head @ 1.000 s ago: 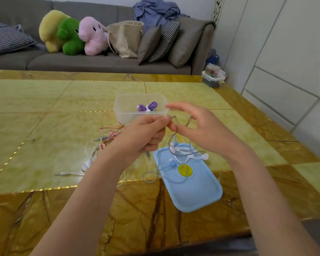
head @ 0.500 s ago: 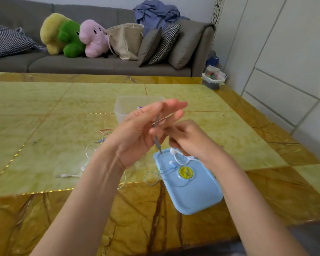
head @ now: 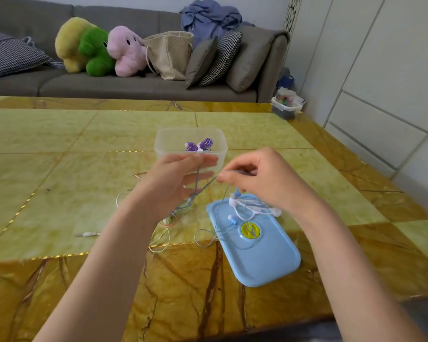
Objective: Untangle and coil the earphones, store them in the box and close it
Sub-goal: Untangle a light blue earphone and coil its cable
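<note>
A thin blue-grey earphone cable point(head: 219, 208) runs between my hands above the table. My left hand point(head: 176, 183) has its fingers stretched out flat with turns of the cable wrapped across them. My right hand point(head: 257, 178) pinches the cable beside those fingers. The cable's blue earbud point(head: 232, 220) lies on the blue lid point(head: 265, 257). A white earphone point(head: 247, 206) also lies on the lid. The clear plastic box point(head: 218, 141) stands behind my hands with a coiled purple earphone point(head: 200, 145) inside. A tangle of orange and white earphones point(head: 163, 223) lies under my left wrist.
A white jack plug point(head: 87, 234) lies on the yellow-green marble table point(head: 59, 169) to the left. A grey sofa point(head: 134, 82) with plush toys, a bag and cushions stands behind the table. A small container point(head: 286, 107) sits on the floor by the white cabinets.
My left hand's fingers have flattened and spread, and my right hand has moved out to the right, drawing the cable across them. The box with the purple earphone shows again.
</note>
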The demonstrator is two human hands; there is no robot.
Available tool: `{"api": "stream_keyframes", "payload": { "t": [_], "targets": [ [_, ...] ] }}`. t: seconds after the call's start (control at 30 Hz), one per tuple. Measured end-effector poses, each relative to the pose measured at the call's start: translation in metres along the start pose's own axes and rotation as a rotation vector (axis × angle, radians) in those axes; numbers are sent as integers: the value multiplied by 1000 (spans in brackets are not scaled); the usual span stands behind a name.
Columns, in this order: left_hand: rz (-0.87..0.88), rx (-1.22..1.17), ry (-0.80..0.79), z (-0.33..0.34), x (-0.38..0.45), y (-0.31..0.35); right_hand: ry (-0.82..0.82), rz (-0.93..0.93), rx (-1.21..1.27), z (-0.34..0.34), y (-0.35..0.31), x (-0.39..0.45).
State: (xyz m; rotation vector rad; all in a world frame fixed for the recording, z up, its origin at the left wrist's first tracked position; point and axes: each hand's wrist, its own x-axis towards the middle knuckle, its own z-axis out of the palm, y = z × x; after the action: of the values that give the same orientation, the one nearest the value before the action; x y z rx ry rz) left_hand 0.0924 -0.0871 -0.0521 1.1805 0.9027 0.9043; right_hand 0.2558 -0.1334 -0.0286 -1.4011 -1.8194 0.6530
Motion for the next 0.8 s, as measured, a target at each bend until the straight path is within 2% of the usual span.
{"api": "stream_keyframes", "payload": {
  "t": [0.17,0.3,0.43,0.67,0.8],
  "targets": [
    [-113,-9,-277,12,-9,6,128,-56,47,-10,4,1],
    [-155,-45,-407,19,-16,9,203,-89,126,-18,1,-2],
    [-118,-150,-469,26,-20,13,256,-52,327,-22,0,-5],
    [-59,-313,-563,29,-22,12,286,17,478,-10,2,-2],
    [-43,-360,-576,25,-23,15,267,70,353,1,15,4]
  ]
}}
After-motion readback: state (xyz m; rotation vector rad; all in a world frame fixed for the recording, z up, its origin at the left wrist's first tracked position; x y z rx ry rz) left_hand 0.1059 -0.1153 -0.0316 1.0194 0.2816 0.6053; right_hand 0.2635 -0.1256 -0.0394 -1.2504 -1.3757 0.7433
